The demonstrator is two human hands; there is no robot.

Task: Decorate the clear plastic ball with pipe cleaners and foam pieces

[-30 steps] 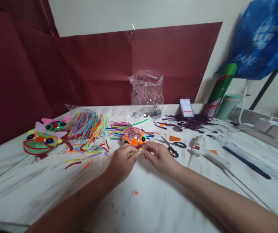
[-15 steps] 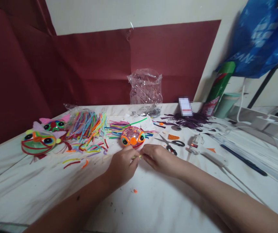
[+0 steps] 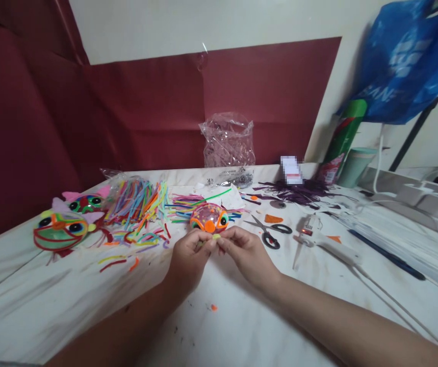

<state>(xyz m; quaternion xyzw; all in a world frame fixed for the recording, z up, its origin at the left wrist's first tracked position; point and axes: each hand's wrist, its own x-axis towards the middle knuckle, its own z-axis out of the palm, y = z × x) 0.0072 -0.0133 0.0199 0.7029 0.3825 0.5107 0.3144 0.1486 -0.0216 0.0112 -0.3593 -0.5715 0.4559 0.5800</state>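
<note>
My left hand [image 3: 190,257] and my right hand [image 3: 250,255] meet near the middle of the table, fingertips pinched together. Between them is a small yellow-green fuzzy piece [image 3: 216,236], apparently a bit of pipe cleaner; the fingers partly cover it. Just behind the fingertips sits a clear ball [image 3: 207,210] decorated as a fish-like face, with two eyes, orange trim and an orange round nose. To the right of my right hand lie black-handled scissors [image 3: 270,237], blades apart.
Pipe cleaners [image 3: 136,199] are heaped at the left, with cut pieces in front. Two finished-looking faces [image 3: 61,232] stand farther left. On the right are a glue gun [image 3: 333,245] with its cord, a dark blue stick [image 3: 387,255] and purple strands [image 3: 299,191]. A clear bag [image 3: 228,142] stands behind.
Both hands have come closer together and slightly up toward the decorated ball. The yellow-green piece now shows between both sets of fingertips. The view has shifted slightly.
</note>
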